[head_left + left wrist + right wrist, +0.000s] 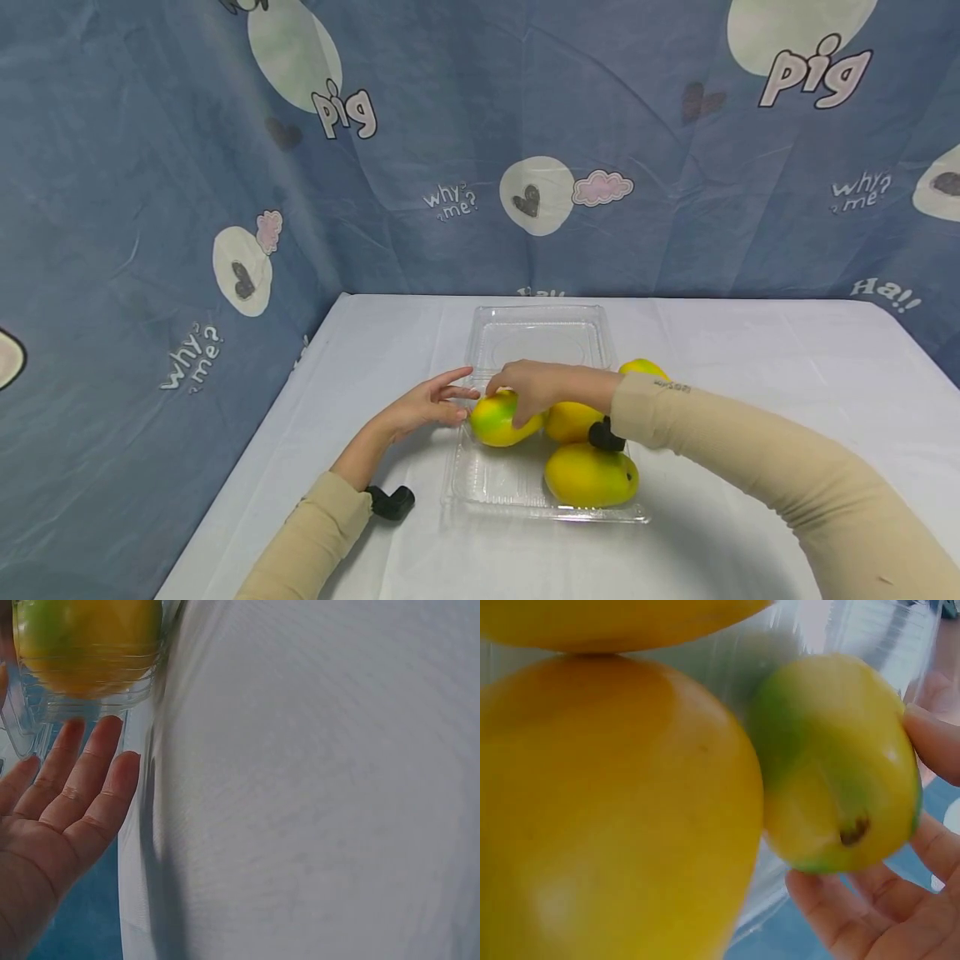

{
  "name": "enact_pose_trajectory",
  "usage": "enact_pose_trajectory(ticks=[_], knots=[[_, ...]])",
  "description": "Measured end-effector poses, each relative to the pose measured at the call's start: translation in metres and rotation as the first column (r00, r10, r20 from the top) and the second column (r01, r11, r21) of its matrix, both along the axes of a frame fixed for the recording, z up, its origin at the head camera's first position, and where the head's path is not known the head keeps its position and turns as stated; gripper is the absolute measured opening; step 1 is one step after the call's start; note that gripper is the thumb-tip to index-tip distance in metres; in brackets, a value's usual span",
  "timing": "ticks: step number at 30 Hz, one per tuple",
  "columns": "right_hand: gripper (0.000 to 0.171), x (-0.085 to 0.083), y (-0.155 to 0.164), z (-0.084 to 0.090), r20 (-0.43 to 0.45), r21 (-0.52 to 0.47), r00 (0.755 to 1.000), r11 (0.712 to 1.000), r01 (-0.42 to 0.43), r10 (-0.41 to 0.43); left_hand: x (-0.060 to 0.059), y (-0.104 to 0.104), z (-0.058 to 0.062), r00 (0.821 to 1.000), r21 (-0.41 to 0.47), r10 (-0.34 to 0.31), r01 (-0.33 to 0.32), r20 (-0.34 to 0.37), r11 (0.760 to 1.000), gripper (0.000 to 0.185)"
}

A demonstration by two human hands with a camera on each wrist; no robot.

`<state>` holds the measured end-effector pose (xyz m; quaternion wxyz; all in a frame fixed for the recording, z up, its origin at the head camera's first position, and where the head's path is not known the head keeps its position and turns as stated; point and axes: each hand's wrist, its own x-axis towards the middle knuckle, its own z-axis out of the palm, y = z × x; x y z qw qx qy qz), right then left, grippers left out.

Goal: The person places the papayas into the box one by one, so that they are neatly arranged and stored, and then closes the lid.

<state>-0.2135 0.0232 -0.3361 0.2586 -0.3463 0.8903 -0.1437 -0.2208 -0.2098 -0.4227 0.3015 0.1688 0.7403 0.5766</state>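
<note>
Right hand grasping green mango in tray; left hand released, fingers straight, beside tray.

White-covered table against blue cartoon-printed cloth backdrop, evenly lit

Green-yellow mango — on side, left edge of clear tray.
</note>
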Motion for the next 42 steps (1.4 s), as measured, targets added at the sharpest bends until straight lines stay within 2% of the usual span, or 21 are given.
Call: enact_pose_trajectory(ticks=[6, 11, 15, 18, 22, 27, 33, 37, 42], knots=[[0.054, -0.006, 0.017, 0.015, 0.014, -0.016, 1.0, 1.0, 0.014, -0.014, 0.0, 0.001, 0.001, 1.0, -0.013, 0.006, -0.006, -0.004, 1.0, 0.079], [0.054, -0.014, 0.043, 0.027, -0.006, -0.09, 1.0, 0.996, 0.026, -0.026, -0.001, 0.002, 0.001, 1.0, -0.022, 0.016, -0.016, -0.007, 1.0, 0.079], [0.054, -0.02, 0.074, 0.031, -0.01, -0.174, 0.996, 0.981, 0.091, -0.094, -0.001, 0.003, 0.001, 1.0, -0.033, 0.021, -0.021, -0.011, 0.999, 0.078], [0.054, -0.022, 0.1, 0.03, 0.0, -0.228, 0.98, 0.954, 0.193, -0.198, -0.001, 0.003, 0.0, 1.0, -0.033, 0.02, -0.02, -0.01, 0.999, 0.078], [0.054, -0.018, 0.132, 0.021, -0.004, -0.277, 0.945, 0.908, 0.314, -0.328, 0.0, 0.003, 0.001, 1.0, -0.03, 0.019, -0.019, -0.011, 0.999, 0.078], [0.057, -0.006, 0.157, 0.003, -0.031, -0.287, 0.902, 0.869, 0.404, -0.43, 0.001, 0.002, 0.002, 1.0, -0.036, 0.021, -0.021, -0.018, 0.999, 0.077], [0.064, 0.012, 0.17, -0.021, -0.044, -0.285, 0.859, 0.83, 0.479, -0.511, 0.001, 0.003, 0.001, 1.0, -0.039, 0.017, -0.018, -0.02, 0.999, 0.077], [0.071, 0.019, 0.173, -0.035, -0.043, -0.269, 0.831, 0.807, 0.525, -0.555, 0.001, 0.003, 0.001, 1.0, -0.038, 0.016, -0.017, -0.02, 0.999, 0.077], [0.078, 0.023, 0.174, -0.047, 0.046, -0.243, 0.803, 0.773, 0.585, -0.594, 0.002, 0.002, 0.003, 1.0, -0.041, 0.023, -0.023, -0.019, 0.999, 0.076]])
